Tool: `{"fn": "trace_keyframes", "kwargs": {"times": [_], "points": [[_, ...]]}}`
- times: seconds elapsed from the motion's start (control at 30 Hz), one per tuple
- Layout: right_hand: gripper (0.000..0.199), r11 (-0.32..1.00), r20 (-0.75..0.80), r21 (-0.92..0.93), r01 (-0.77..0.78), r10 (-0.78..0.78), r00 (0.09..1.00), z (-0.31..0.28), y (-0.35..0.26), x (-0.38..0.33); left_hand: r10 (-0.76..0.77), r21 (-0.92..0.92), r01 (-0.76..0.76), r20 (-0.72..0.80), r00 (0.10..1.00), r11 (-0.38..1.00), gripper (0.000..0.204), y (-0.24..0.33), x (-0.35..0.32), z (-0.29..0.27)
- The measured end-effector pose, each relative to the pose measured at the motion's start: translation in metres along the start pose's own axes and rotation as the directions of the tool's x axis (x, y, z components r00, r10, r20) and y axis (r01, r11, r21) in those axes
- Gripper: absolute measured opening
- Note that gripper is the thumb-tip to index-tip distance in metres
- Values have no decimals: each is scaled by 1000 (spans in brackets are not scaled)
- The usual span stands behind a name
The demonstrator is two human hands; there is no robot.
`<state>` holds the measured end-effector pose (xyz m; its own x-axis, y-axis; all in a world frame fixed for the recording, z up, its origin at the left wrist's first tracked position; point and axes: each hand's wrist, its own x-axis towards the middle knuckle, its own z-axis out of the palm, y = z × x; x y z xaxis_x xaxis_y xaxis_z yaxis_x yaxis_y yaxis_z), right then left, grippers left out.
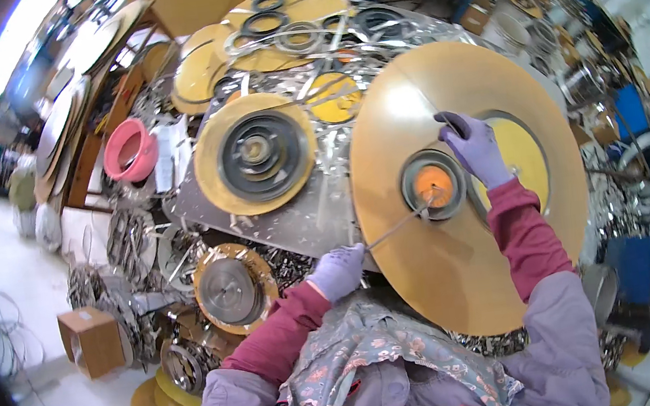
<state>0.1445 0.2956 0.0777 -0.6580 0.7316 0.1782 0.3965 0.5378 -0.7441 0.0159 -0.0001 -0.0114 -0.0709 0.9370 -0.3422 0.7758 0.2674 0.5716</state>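
A large tan disc [423,272] fills the right of the worktable, with a dark ring [414,184] around an orange hub [432,184]. My gloved left hand [338,273] is closed on a thin metal rod [394,233] at the table's front edge; its far end reaches the hub. My right hand [476,148], in a lavender glove with dark fingertips, is over the disc just beyond the hub. Its fingers are bent and look apart; nothing plain shows between them. Beside it lies a yellow round plate [520,159] within a grey rim.
Left of the large disc sits a tan disc [211,164] bearing dark stepped rings. Loose rings [264,23] and metal strips lie at the back. A pink tub [129,150], a smaller disc [229,290] and a cardboard box [92,342] are to the left, among heaps of metal scrap.
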Motion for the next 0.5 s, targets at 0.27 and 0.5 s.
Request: {"fn": "trace_keyframes", "kwargs": {"times": [0.27, 0.5], "points": [[25, 915, 280, -194, 353, -293, 914, 222, -23, 139, -84, -56, 87, 58, 995, 995, 18, 7, -4, -11], [27, 882, 358, -364, 300, -165, 919, 266, -24, 155, -124, -91, 128, 57, 991, 988, 21, 9, -3, 2]]}}
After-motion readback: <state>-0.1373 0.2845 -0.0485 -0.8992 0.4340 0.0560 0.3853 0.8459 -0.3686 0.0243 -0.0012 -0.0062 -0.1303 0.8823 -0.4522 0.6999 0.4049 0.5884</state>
